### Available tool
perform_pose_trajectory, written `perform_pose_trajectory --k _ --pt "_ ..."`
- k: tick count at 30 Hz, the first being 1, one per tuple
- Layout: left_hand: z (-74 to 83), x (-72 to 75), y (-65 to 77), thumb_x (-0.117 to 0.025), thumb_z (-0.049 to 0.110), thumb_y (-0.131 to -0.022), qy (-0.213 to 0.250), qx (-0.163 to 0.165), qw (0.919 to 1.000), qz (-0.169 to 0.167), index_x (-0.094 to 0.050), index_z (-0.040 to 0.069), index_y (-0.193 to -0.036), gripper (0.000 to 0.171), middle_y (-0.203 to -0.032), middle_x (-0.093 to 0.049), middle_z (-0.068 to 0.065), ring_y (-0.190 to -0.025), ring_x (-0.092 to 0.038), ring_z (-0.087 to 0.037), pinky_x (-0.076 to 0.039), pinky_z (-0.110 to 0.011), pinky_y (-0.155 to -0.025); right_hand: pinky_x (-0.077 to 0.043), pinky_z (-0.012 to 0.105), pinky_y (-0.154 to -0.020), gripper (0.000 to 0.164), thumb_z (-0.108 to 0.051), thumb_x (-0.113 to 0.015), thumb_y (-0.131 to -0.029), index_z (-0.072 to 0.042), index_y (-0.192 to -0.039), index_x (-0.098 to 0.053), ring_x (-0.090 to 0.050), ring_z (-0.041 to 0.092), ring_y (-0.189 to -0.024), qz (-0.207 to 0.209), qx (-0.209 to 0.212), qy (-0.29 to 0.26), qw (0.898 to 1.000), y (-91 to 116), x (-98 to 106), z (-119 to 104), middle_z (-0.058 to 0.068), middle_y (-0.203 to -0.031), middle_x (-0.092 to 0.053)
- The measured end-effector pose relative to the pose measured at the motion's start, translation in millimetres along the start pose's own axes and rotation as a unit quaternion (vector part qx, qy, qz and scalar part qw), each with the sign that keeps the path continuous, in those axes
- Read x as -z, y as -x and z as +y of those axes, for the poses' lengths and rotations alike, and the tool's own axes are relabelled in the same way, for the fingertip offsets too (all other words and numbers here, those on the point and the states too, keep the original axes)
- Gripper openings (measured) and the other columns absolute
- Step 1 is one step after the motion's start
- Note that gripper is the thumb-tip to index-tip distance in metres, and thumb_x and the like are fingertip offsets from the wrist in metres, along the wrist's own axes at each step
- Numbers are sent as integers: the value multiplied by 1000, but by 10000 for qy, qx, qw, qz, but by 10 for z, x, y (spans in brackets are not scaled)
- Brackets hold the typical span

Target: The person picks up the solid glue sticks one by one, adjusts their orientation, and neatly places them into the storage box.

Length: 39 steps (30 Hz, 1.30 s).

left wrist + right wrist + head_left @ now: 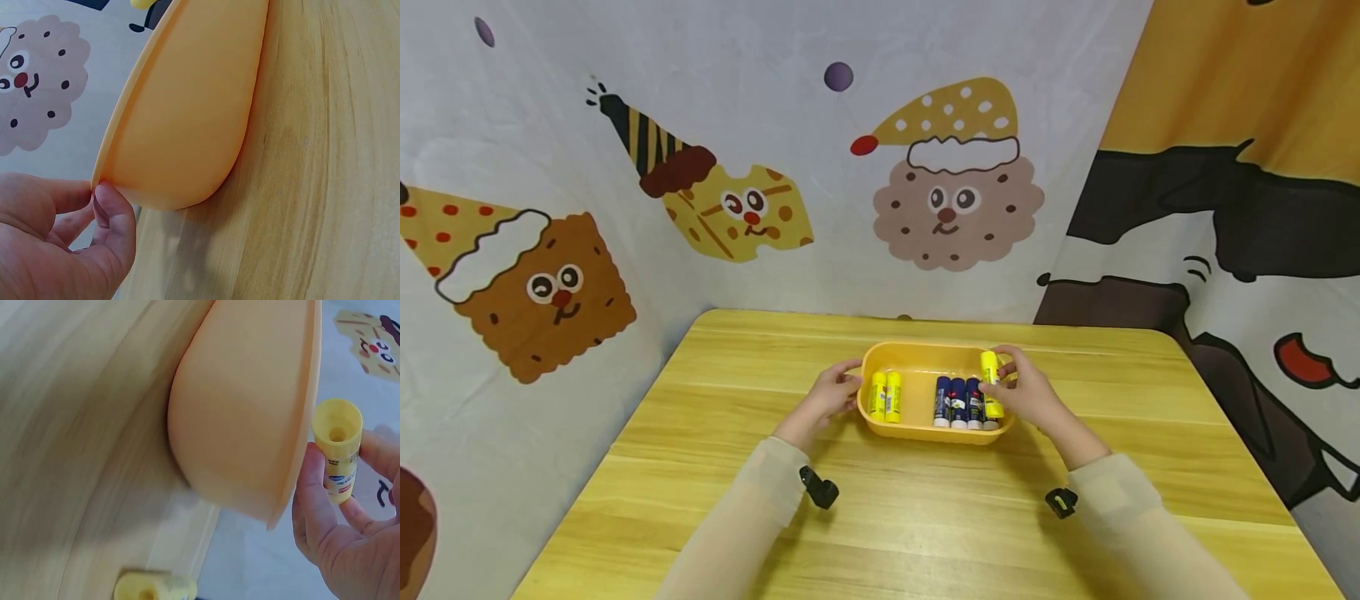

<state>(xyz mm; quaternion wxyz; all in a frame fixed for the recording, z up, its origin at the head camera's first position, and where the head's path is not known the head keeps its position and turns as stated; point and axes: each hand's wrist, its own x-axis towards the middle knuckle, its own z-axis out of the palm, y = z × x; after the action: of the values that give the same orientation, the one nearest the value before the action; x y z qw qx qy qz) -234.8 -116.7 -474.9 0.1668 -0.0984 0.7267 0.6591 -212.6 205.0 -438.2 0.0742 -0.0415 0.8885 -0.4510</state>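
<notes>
A shallow orange plastic tray [910,432] stands on the table. Inside it, two yellow glue sticks [892,397] lie side by side at the left end, and several dark blue glue sticks [958,403] with pale ends lie in a row at the right. My left hand [826,398] pinches the tray's left rim between thumb and fingers, as the left wrist view shows. My right hand [1028,392] holds another yellow glue stick [340,450] upright by the tray's right rim, above the rightmost blue one, partly covering it.
In the right wrist view one more yellow glue stick [153,586] lies on the wooden table [895,517] outside the tray, cut off by the frame edge. Behind the table hangs a cloth [820,283] printed with cartoon biscuits and cheese.
</notes>
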Motion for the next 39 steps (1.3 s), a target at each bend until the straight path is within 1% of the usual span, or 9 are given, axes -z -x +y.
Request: perform_pose_trajectory --k 5,10,15,20,26,31,34,36,39 --pt "-3 -3 -2 -50 13 -99 -15 2 10000 6 -49 18 -138 39 -112 -53 -16 -73 -54 -14 -50 -26 -66 -50 32 -58 69 -20 -70 -87 -11 -143 -30 -51 21 -71 -43 -120 -37 9999 -63 -148 -83 16 -105 -46" --pt "-13 -8 -15 -50 13 -99 -35 5 10000 28 -49 19 -137 39 -110 -53 -15 -71 -52 -13 -49 -25 -64 -52 38 -57 71 -20 -70 -86 -12 -144 -29 -52 18 -58 -154 -125 -71 9998 -122 -289 -148 15 -105 -47" --pt "-15 -22 -11 -50 13 -99 -5 31 10000 18 -49 19 -137 39 -111 -53 -16 -73 -53 -14 -49 -24 -63 -54 41 -60 71 -18 -70 -86 -10 -144 -29 -53 18 -57 -210 -105 -216 9995 -154 -409 -222 16 -105 -48" --pt "-5 -24 1 -49 12 -99 18 16 10000 9 -49 17 -138 39 -110 -52 -15 -73 -53 -15 -49 -26 -64 -53 36 -58 72 -21 -73 -84 -12 -142 -31 -58 20 -57 -123 -242 -95 9996 -180 -530 -311 15 -105 -51" --pt "2 -9 10 -49 12 -99 19 -15 10000 22 -50 18 -137 38 -108 -53 -14 -68 -50 -14 -47 -30 -66 -51 34 -55 69 -22 -73 -84 -12 -140 -33 -56 22 -56 -179 -328 -49 9993 -232 -701 -412 11 -93 -49" --pt "-8 -4 2 -48 12 -99 2 -24 10000 -12 -50 19 -136 38 -111 -52 -17 -68 -50 -14 -46 -31 -66 -46 29 -51 68 -21 -73 -84 -11 -139 -34 -50 18 -58 -332 -436 5 9985 -262 -839 -504 11 -91 -49" --pt "-10 -7 -4 -49 12 -99 -11 -24 10000 4 -50 18 -137 38 -112 -52 -17 -69 -50 -14 -47 -30 -66 -46 28 -50 69 -19 -73 -84 -10 -140 -33 -51 19 -61 -354 -514 33 9980 -284 -904 -548 13 -94 -52" --pt "-6 -7 -5 -49 12 -99 -19 -22 10000 8 -49 19 -137 39 -113 -52 -17 -69 -50 -14 -47 -29 -66 -47 30 -54 70 -19 -73 -84 -10 -141 -33 -53 21 -68 -374 -572 99 9976 -300 -940 -569 14 -99 -54" --pt "25 -8 18 -48 12 -99 -27 44 10000 -41 -47 18 -139 40 -116 -51 -18 -72 -51 -14 -48 -30 -67 -51 35 -68 70 -19 -73 -84 -10 -141 -33 -57 25 -87 -404 -639 183 9970 -325 -988 -584 16 -112 -55"
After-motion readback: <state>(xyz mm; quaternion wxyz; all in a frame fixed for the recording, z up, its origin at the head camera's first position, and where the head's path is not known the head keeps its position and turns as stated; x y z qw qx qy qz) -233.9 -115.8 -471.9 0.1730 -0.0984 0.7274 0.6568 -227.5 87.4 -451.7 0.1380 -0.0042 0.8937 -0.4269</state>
